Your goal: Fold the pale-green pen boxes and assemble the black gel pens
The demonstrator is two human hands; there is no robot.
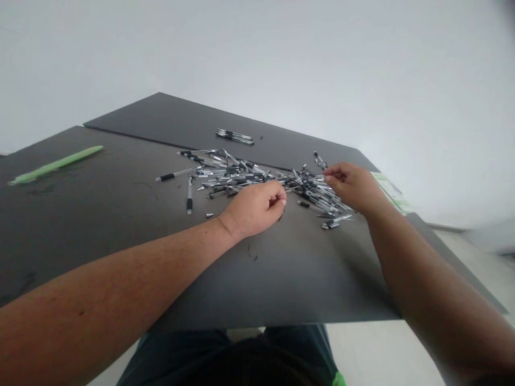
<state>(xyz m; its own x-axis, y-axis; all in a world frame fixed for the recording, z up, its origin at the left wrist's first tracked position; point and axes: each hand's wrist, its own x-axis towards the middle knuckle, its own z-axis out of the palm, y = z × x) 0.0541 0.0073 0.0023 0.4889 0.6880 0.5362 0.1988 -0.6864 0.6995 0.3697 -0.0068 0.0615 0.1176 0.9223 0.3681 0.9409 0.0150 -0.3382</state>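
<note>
A loose heap of clear pens with black grips (229, 172) lies across the middle of the dark table, reaching right in a second dense cluster of pen parts (317, 192). My left hand (259, 208) is at the near edge of the heap, fingers curled and thumb pressed in; whatever is between them is hidden. Over the right cluster, my right hand (352, 185) has thumb and fingertips pinched together, and I cannot make out what they hold. A single pen (189, 195) lies left of the heap, with a small silver pen tip (209, 215) nearer me.
A small bundle of pens (234, 136) lies on the far tabletop (181, 118), beyond the seam. On the left is a long light-green strip (56, 165). A green and white sheet (390, 190) is at the right edge. Dark specks (253, 254) dot the near surface.
</note>
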